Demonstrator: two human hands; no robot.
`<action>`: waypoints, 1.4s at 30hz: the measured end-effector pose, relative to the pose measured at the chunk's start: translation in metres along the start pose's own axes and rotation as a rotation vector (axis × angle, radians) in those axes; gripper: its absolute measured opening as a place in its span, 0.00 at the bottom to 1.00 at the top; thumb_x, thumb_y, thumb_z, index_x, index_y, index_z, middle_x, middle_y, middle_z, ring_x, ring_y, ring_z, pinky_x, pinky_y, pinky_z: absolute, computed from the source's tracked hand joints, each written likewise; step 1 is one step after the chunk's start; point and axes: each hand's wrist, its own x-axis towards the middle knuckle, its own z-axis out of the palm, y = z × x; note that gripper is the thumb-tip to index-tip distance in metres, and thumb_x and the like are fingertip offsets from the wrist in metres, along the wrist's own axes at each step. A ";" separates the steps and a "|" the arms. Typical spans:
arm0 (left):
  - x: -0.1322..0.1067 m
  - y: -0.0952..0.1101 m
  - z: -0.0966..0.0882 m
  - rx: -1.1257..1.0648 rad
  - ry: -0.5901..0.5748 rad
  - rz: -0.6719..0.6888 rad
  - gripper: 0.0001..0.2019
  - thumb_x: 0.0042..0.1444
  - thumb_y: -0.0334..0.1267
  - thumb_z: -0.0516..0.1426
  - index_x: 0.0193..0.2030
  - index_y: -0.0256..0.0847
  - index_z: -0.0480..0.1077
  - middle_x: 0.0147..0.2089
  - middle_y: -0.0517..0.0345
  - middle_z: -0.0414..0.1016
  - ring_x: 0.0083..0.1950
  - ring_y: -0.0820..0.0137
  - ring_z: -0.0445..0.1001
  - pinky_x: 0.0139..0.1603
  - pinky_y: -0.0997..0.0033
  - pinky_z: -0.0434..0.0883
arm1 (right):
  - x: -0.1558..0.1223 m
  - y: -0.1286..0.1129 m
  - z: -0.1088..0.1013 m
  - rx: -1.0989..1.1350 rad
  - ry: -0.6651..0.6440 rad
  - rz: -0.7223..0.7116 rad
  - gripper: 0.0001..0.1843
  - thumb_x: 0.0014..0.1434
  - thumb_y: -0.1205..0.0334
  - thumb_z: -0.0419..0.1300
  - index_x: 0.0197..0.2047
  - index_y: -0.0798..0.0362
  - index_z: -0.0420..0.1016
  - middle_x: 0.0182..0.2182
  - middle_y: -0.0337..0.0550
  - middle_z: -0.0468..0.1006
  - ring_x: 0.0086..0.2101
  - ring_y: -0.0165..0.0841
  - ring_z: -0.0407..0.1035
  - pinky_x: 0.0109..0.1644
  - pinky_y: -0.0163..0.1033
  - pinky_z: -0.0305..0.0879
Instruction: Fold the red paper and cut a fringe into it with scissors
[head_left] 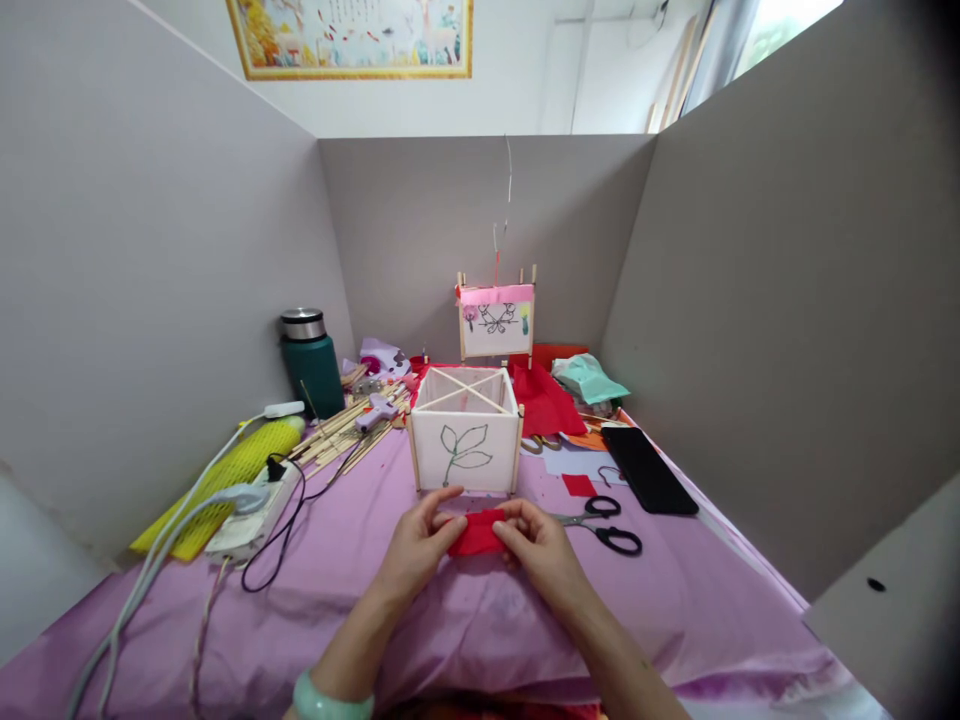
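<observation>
Both hands meet over the purple tablecloth (360,600) on a small folded piece of red paper (477,535). My left hand (417,548) pinches its left end with thumb and fingers. My right hand (540,548) pinches its right end. Just beyond the hands stands a white paper lantern box (465,435) with a wooden stick frame and a leaf drawn on its front. A second lantern (496,320) with a pink top band stands farther back.
Black scissors (609,525) lie right of my hands, a black phone (648,468) beyond them. Red paper sheets (546,400) lie behind the box. At left are a power strip (251,515), yellow mesh (225,480), wooden sticks (341,435), a glue gun (377,410) and a green flask (310,360). Grey partition walls enclose the table.
</observation>
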 end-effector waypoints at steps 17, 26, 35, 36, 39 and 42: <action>-0.007 -0.008 -0.005 0.110 0.183 0.248 0.20 0.57 0.39 0.54 0.55 0.37 0.64 0.37 0.54 0.73 0.37 0.69 0.72 0.40 0.69 0.68 | -0.003 -0.006 0.000 0.095 0.127 -0.039 0.23 0.46 0.47 0.67 0.39 0.54 0.72 0.18 0.30 0.67 0.18 0.25 0.61 0.22 0.31 0.57; -0.013 -0.011 0.002 0.775 0.133 0.783 0.25 0.49 0.22 0.53 0.54 0.45 0.68 0.61 0.46 0.56 0.63 0.57 0.57 0.60 0.51 0.60 | -0.003 -0.007 -0.002 0.113 0.119 -0.037 0.23 0.46 0.48 0.68 0.41 0.54 0.72 0.18 0.30 0.67 0.18 0.24 0.61 0.22 0.30 0.57; -0.011 -0.003 -0.003 0.348 0.143 0.465 0.07 0.54 0.33 0.55 0.34 0.40 0.75 0.43 0.50 0.73 0.47 0.62 0.70 0.48 0.63 0.68 | -0.002 -0.003 -0.002 0.047 0.037 -0.046 0.22 0.57 0.43 0.56 0.43 0.53 0.72 0.27 0.37 0.72 0.21 0.26 0.62 0.24 0.33 0.59; -0.010 -0.002 -0.004 0.234 0.150 0.372 0.06 0.54 0.35 0.56 0.34 0.39 0.74 0.40 0.50 0.74 0.44 0.62 0.72 0.45 0.65 0.68 | -0.003 -0.004 -0.002 0.041 0.034 -0.053 0.22 0.58 0.43 0.55 0.45 0.52 0.72 0.31 0.40 0.73 0.23 0.28 0.65 0.26 0.34 0.61; -0.007 0.000 -0.007 -0.005 0.135 0.184 0.07 0.52 0.38 0.59 0.34 0.37 0.73 0.34 0.52 0.77 0.38 0.65 0.73 0.41 0.69 0.67 | -0.005 -0.007 0.000 -0.016 -0.031 -0.094 0.23 0.51 0.52 0.65 0.49 0.51 0.71 0.40 0.44 0.74 0.36 0.35 0.69 0.37 0.37 0.64; -0.005 -0.001 -0.006 -0.077 0.104 0.148 0.07 0.49 0.38 0.62 0.33 0.36 0.73 0.33 0.54 0.78 0.36 0.68 0.72 0.39 0.72 0.66 | -0.006 -0.007 0.003 -0.106 -0.107 -0.113 0.25 0.48 0.61 0.67 0.51 0.50 0.70 0.42 0.44 0.75 0.40 0.36 0.68 0.41 0.38 0.63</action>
